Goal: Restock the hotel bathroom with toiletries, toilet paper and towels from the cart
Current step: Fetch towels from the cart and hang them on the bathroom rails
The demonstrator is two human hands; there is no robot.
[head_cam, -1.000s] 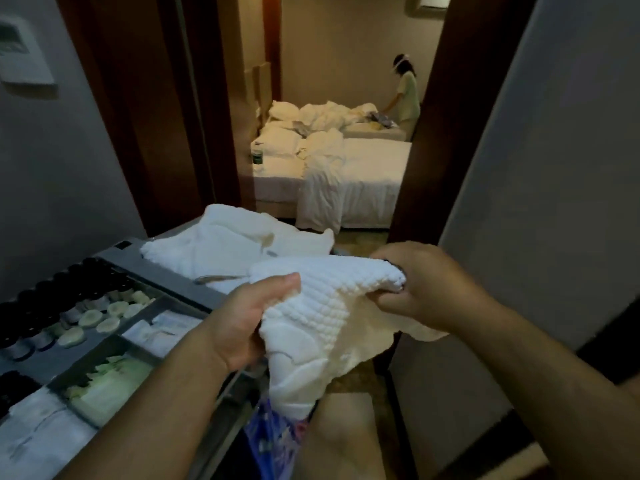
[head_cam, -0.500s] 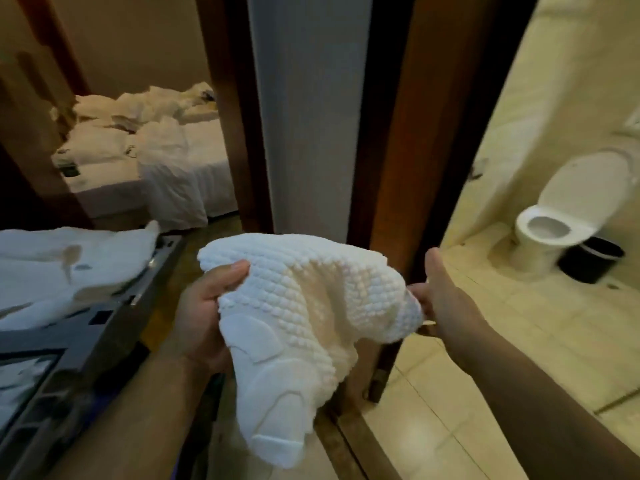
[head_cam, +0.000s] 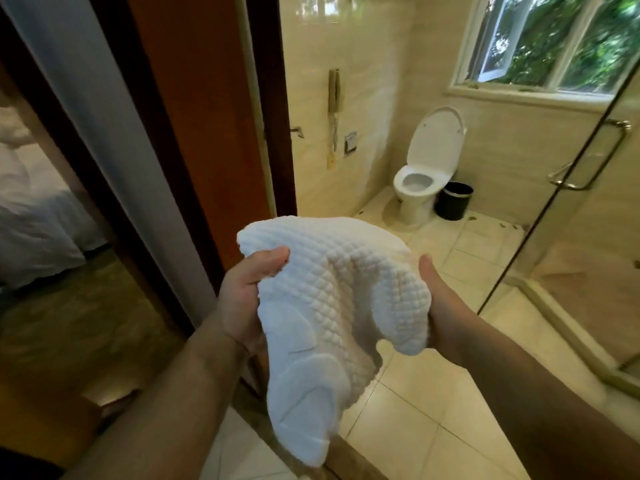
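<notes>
A white waffle-textured towel (head_cam: pixel 332 306) hangs in front of me at the bathroom doorway, its lower end drooping toward the floor. My left hand (head_cam: pixel 246 292) grips its left edge, thumb on top. My right hand (head_cam: pixel 438 306) holds the right edge, mostly hidden behind the cloth with only the thumb and wrist showing. The cart is out of view.
The wooden door frame (head_cam: pixel 194 140) stands just to my left. Ahead lie beige floor tiles (head_cam: pixel 408 420), a toilet (head_cam: pixel 420 174) with its lid up, a black bin (head_cam: pixel 453 200), a glass shower door (head_cam: pixel 561 209) on the right and a window (head_cam: pixel 540 39). A bed (head_cam: pixel 31 209) shows at far left.
My view has swung right from the cart and bedroom to the bathroom interior. Both hands kept hold of the towel and carried it to the doorway.
</notes>
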